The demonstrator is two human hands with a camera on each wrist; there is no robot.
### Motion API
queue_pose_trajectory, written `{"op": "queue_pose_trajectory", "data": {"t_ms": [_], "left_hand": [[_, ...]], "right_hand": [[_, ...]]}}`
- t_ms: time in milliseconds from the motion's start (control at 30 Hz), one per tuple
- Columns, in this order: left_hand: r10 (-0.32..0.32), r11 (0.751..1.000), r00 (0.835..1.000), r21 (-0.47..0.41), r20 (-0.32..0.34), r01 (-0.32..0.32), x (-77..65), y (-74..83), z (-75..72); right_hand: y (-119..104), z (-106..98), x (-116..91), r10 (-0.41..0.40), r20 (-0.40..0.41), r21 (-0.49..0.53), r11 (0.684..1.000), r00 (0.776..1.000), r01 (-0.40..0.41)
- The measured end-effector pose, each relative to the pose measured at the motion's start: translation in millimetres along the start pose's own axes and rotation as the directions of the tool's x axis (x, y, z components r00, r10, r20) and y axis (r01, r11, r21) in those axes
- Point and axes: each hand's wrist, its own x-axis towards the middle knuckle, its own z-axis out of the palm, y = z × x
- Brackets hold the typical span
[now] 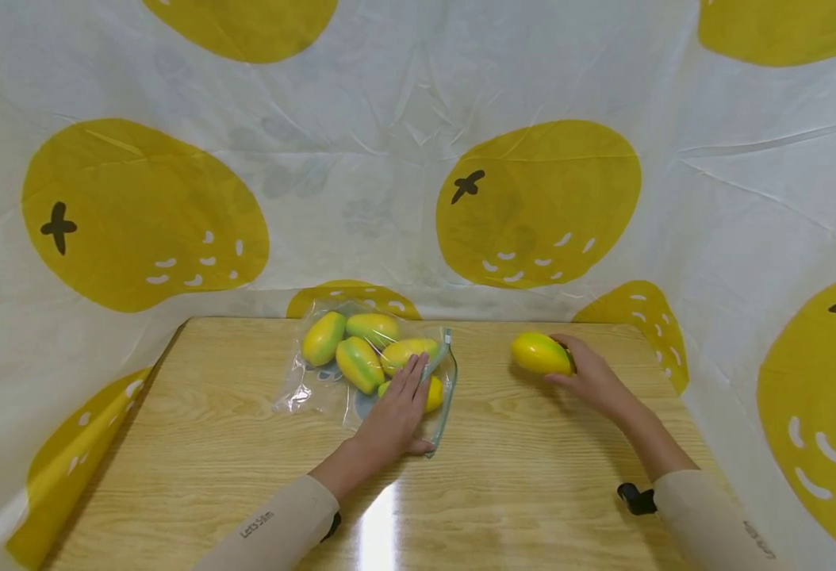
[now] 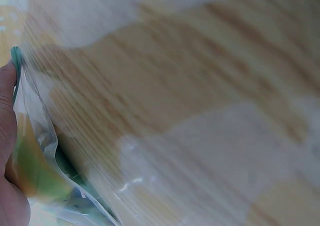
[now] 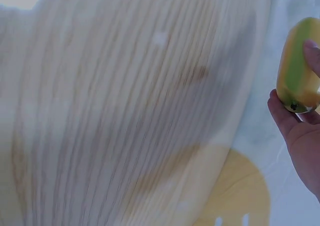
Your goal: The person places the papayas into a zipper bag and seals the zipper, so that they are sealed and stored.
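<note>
A clear zip bag (image 1: 297,392) with a green zip edge lies on its side on the table, with several yellow-green mangoes (image 1: 359,365) inside. My left hand (image 1: 393,416) lies over its right end, holding the bag at the zip edge; one mango is partly hidden beneath the fingers. In the left wrist view, a digit of the left hand (image 2: 9,131) meets the green zip (image 2: 16,60). To the right of the bag, my right hand (image 1: 592,379) grips another mango (image 1: 541,354) by its right end. The right wrist view shows this mango (image 3: 296,68) between thumb and fingers.
The wooden table (image 1: 197,444) ends at a white cloth (image 1: 361,198) printed with yellow fruit, which stands behind it and along both sides. A dark wrist device (image 1: 635,498) sits beside the right sleeve (image 1: 696,507).
</note>
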Motion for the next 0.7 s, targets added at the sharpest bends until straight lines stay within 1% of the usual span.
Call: {"op": "queue_pose_trajectory", "data": {"t_ms": [200,333,533,700], "left_hand": [[0.0,1.0,1.0,0.022,0.022,0.0,0.3,-0.3,-0.3],[0.002,1.0,1.0,0.026,0.019,-0.002,0.3,-0.6,-0.6],[-0.003,1.0,1.0,-0.012,0.025,0.003,0.1,-0.6,-1.4],[-0.011,0.999,0.999,-0.046,0.035,0.012,0.5,-0.3,-2.2]], "right_hand": [[-20.9,15.3,-0.1,-0.038,0.045,0.015,0.999,0.998,0.037],[-34.0,26.7,2.1,-0.07,0.083,0.022,0.997,0.994,0.068],[-50.5,43.8,6.5,-0.12,0.127,0.016,0.993,0.985,0.119],[-60.5,53.3,10.4,-0.148,0.152,0.017,0.989,0.977,0.147]]}}
